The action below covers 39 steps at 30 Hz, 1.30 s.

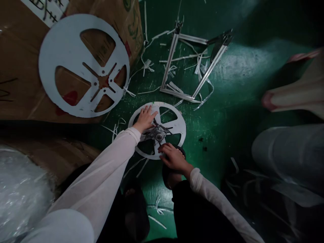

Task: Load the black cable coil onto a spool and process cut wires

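Observation:
A white reel disc (180, 123) with several wide cut-outs lies flat on the floor in front of my feet. On its middle sits a metal hub (159, 136) with a round bearing-like centre and dark arms. My left hand (147, 118) rests on the disc's upper left part, its fingers spread over the white surface. At the lower edge of the disc, just below the hub, my right hand (174, 157) has its fingers curled together beside a short dark piece. What lies between those fingers is hidden.
A larger-looking white disc (69, 44) leans on cardboard boxes (20, 67) at left. A metal frame (172, 57) and scattered white strapping (148, 65) lie on the green floor (202, 141). Bubble wrap (22, 192) is at lower left, a grey roll (288, 155) at right.

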### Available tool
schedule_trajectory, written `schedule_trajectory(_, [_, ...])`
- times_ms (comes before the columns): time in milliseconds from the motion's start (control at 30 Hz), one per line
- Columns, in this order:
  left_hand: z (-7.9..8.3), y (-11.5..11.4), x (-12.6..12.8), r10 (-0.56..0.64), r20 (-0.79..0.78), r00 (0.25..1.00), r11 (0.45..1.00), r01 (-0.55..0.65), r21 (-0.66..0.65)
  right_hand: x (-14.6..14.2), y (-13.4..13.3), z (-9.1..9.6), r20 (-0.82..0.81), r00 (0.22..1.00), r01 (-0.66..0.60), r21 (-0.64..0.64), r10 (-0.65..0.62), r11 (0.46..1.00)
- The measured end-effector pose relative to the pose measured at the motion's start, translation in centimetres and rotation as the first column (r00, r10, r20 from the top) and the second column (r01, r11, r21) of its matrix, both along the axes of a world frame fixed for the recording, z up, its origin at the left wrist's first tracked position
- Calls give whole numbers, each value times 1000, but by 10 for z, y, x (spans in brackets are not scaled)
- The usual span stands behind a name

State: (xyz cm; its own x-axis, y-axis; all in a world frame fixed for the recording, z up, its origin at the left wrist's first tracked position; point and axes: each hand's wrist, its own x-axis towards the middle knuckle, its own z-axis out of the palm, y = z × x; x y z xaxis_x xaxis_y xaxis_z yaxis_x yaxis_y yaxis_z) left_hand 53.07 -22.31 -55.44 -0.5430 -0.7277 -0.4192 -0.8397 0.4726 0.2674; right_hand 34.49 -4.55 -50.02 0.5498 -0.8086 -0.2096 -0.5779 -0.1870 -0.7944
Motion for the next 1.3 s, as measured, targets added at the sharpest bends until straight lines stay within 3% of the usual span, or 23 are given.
schedule_trajectory(167, [-17,-7,1,26,1,1000,999,-26,30,-2,0,-3,41,999,5,28,-6,1000])
schedule_trajectory(300, [-20,-9,-1,51,31,998,998,-50,-48,-2,2,-2,35,999,14,68,-17,998])
schedule_trajectory(433, [-23,-10,-2,-11,47,999,1000,11,0,-4,6,-1,55,996,71,87,-76,994])
schedule_trajectory(700, [-26,-10,-2,23,-2,1000,1000,-23,21,-12,10,-10,194,977,73,115,-94,991])
schedule_trajectory(767, [-27,-10,-2,31,-17,999,999,-30,32,-15,8,-12,224,946,196,176,-233,965])
schedule_trajectory(833, [-29,-9,-2,37,-28,999,999,-36,33,-19,1,-15,184,856,457,172,-484,873])
schedule_trajectory(900, [-30,-8,-2,40,-24,999,999,-39,30,-23,-11,-17,124,760,638,45,-638,769])
schedule_trajectory(933, [-30,-8,-3,39,-17,999,999,-39,30,-24,-19,-18,101,763,644,-31,-638,765])
schedule_trajectory(1067, [-22,-8,-4,44,4,999,998,-44,40,-26,-48,-19,-53,900,422,-145,-433,895])
schedule_trajectory(1200, [-3,-16,1,70,-8,997,990,-69,120,-26,-54,-18,-94,899,407,-178,-427,896])
schedule_trajectory(1300, [18,-16,8,59,-197,979,965,-6,263,-25,-53,-19,-77,900,410,-188,-430,892])
